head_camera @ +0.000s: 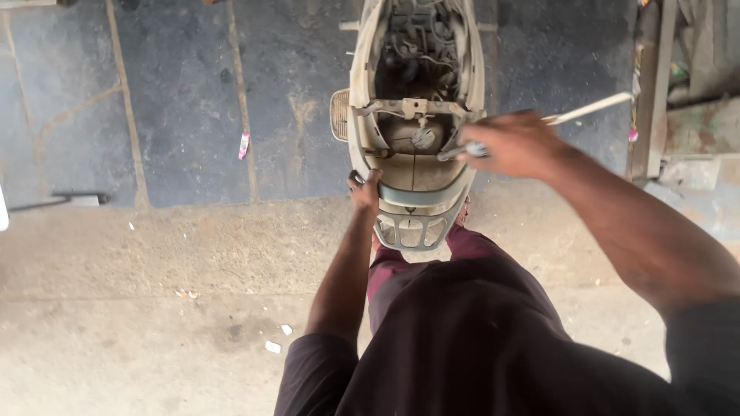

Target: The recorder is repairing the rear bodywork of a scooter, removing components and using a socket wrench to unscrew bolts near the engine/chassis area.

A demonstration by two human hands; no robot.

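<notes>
Scooter rear body shell stands seatless on the concrete floor, wiring and frame exposed, left hand clamped on its rear edge, right hand closed around a metal hand tool at the crossbar, panels not yet off.

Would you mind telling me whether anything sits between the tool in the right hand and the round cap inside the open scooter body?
Nothing visible does: the metal tool in the right hand points at the round grey cap across open space, just below the pale crossbar.
</notes>
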